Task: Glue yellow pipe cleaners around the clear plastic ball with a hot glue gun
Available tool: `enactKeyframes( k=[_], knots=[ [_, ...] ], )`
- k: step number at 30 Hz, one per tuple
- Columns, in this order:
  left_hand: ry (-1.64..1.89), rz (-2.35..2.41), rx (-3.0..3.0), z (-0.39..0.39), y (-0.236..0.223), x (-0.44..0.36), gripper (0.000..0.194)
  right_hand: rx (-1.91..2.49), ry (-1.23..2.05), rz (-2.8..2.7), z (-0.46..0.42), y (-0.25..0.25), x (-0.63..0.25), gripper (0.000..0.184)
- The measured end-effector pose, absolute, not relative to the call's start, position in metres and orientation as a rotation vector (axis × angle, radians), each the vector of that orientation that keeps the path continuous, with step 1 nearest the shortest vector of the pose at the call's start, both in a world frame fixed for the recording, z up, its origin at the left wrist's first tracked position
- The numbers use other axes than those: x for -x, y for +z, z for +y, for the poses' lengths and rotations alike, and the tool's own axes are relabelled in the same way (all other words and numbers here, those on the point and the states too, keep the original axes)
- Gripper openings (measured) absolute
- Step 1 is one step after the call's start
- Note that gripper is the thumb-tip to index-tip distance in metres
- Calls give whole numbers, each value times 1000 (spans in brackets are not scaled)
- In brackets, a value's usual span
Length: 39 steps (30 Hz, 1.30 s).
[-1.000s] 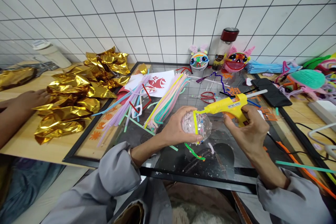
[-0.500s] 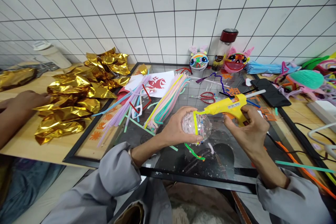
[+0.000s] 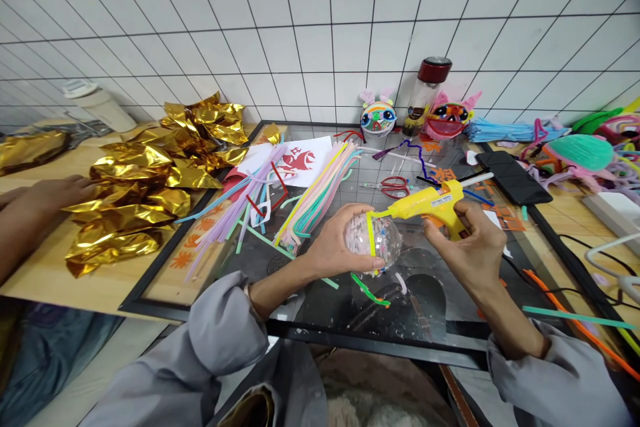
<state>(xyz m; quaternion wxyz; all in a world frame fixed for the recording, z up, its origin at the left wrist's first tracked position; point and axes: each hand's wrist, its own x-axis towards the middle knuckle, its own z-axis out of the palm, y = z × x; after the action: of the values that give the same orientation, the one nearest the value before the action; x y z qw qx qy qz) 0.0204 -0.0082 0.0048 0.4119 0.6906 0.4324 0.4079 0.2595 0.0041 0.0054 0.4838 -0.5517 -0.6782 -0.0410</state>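
My left hand (image 3: 334,240) is wrapped round a clear plastic ball (image 3: 387,243) with a yellow strip (image 3: 371,235) running down its side. Pale material shows through the ball's left half. In my right hand (image 3: 473,237) is a yellow hot glue gun (image 3: 425,203), a glue stick poking out of its back end. Its nozzle meets the top of the yellow strip, or hovers very close to it. Below the ball, a bent green pipe cleaner (image 3: 369,290) lies on the glass tabletop.
Pastel pipe cleaners (image 3: 320,193) lie behind my left hand, near red-handled scissors (image 3: 394,185). Crumpled gold foil (image 3: 135,193) covers the left side, by another person's hand (image 3: 65,190). A glass bottle (image 3: 425,97), decorated balls (image 3: 379,117) and a black phone (image 3: 515,177) are further back.
The glue gun and my right hand have shifted slightly left. My left hand keeps its hold on the ball, almost unmoved.
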Motion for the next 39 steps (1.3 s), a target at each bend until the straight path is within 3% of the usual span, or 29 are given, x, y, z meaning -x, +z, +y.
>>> enactKeyframes(
  k=[39],
  knots=[
    [1019, 1093, -1748, -8, 4, -20, 81, 1433, 51, -1640, 5, 5, -257, 29]
  ],
)
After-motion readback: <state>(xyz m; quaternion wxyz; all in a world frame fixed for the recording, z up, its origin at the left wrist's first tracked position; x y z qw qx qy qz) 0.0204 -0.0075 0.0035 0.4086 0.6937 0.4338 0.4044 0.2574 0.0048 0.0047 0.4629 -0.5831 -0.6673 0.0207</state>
